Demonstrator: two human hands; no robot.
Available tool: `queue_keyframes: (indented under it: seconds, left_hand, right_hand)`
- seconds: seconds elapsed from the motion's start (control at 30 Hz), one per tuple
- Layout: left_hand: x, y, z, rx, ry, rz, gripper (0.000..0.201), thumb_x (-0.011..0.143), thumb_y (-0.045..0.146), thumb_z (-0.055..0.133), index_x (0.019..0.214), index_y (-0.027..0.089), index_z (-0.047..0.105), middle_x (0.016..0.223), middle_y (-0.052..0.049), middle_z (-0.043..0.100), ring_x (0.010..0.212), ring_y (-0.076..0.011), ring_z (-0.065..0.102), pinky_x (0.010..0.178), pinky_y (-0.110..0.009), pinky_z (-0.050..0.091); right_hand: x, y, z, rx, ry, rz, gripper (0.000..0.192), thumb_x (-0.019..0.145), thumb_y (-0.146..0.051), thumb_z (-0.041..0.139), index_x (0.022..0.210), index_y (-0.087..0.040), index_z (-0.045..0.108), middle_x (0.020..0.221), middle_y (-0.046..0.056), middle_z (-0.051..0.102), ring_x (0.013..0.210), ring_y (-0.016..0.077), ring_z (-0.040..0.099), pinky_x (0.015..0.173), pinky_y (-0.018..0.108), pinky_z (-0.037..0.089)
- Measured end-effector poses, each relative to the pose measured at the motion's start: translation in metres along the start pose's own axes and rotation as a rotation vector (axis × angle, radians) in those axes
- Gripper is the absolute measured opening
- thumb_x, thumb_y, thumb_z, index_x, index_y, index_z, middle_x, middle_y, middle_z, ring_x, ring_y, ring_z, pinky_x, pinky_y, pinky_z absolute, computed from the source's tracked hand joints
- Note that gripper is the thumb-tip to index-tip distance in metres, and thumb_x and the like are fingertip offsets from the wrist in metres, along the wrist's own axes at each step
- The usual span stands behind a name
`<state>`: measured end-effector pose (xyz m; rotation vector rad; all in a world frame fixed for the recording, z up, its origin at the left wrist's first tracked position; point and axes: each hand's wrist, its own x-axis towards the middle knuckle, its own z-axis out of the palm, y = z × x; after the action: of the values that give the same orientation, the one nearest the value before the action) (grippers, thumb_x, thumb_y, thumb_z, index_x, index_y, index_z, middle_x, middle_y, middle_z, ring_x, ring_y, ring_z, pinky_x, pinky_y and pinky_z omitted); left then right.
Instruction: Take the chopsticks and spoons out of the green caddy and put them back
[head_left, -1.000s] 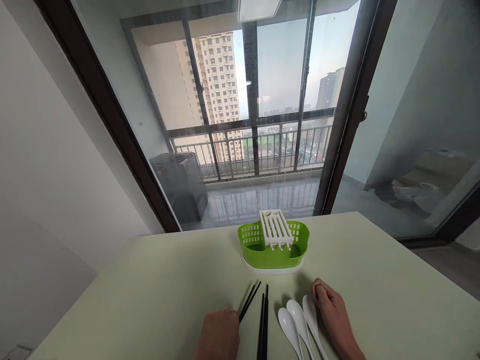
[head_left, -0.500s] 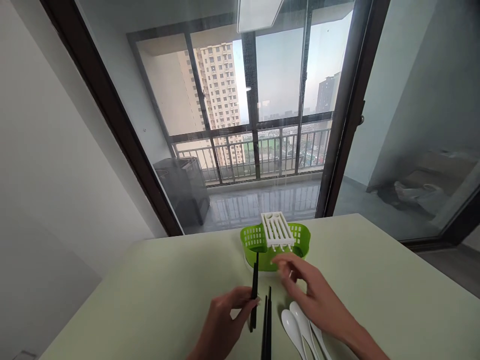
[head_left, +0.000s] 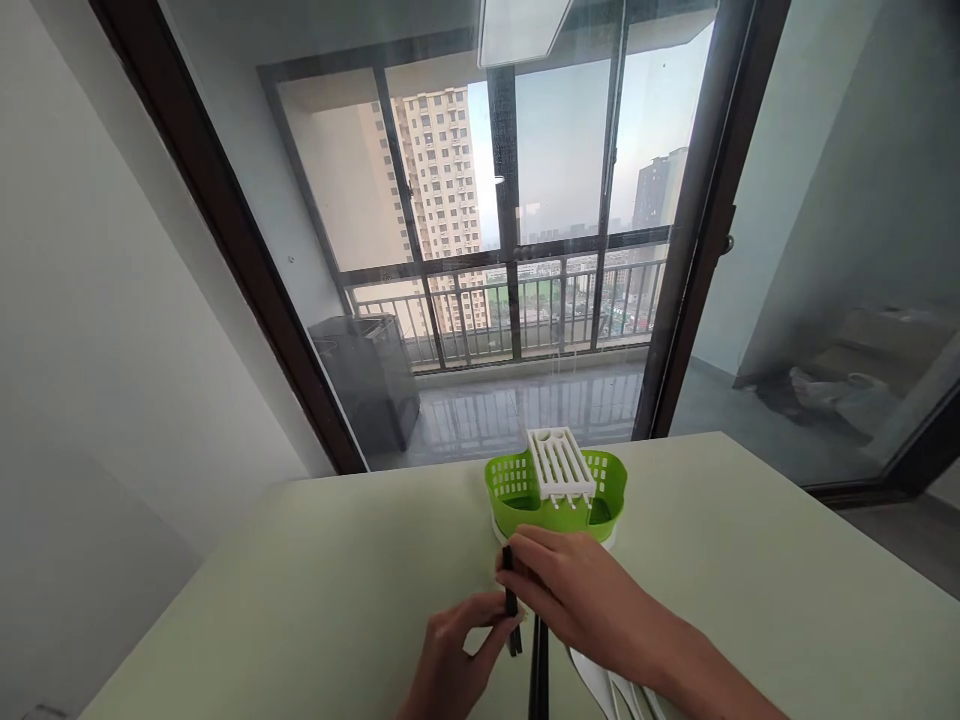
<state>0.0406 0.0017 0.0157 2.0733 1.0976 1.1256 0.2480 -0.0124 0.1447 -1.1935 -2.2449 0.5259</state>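
Note:
Black chopsticks are pinched by both my hands in front of the basket. My left hand closes thumb and fingers on their lower part. Over their upper part, my right hand grips with thumb and fingertips. More black chopsticks lie on the table just right of the held ones. Several white spoons rest beside these, partly covered by my right hand and forearm. Beyond my hands stands a green basket with perforated walls, a white slotted rack lying across its top.
The pale green table reaches to a glass door with a dark frame. Behind the glass are a grey appliance, a tiled balcony floor and windows. A white wall borders the left side.
My right hand has moved left from in front of the basket and taken hold of the chopsticks' upper part. My left hand keeps its pinch. The view has shifted slightly.

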Motion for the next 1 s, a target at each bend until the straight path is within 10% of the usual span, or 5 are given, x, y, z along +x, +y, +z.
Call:
queue_keyframes:
  seconds: [0.23, 0.53, 1.0]
  left_hand:
    - [-0.004, -0.03, 0.0, -0.146, -0.011, -0.149, 0.025, 0.091, 0.045, 0.069, 0.104, 0.026, 0.077, 0.101, -0.006, 0.08, 0.088, -0.0223, 0.076, 0.084, -0.031, 0.06]
    - [0.018, -0.06, -0.012, -0.527, 0.204, -0.515, 0.06, 0.084, 0.076, 0.06, 0.089, 0.017, 0.066, 0.064, 0.002, 0.054, 0.052, -0.0115, 0.048, 0.052, -0.024, 0.043]
    - [0.009, -0.07, -0.008, -0.584, 0.106, -0.6, 0.065, 0.075, 0.086, 0.059, 0.079, 0.021, 0.055, 0.053, 0.012, 0.025, 0.045, -0.0068, 0.019, 0.041, -0.02, 0.024]
  right_hand:
    - [-0.005, 0.006, -0.007, -0.048, 0.053, -0.038, 0.021, 0.106, -0.027, 0.047, 0.094, -0.021, 0.063, 0.089, 0.003, 0.069, 0.079, 0.0174, 0.067, 0.069, 0.028, 0.044]
    - [0.029, 0.01, -0.097, -0.125, 0.548, 0.051, 0.034, 0.104, -0.047, 0.05, 0.085, -0.021, 0.065, 0.081, 0.003, 0.072, 0.067, 0.0175, 0.064, 0.058, 0.027, 0.042]
    - [0.124, 0.106, -0.059, -0.315, 0.065, 0.131, 0.031, 0.102, -0.035, 0.048, 0.081, -0.019, 0.065, 0.081, 0.007, 0.075, 0.072, 0.0191, 0.065, 0.068, 0.029, 0.041]
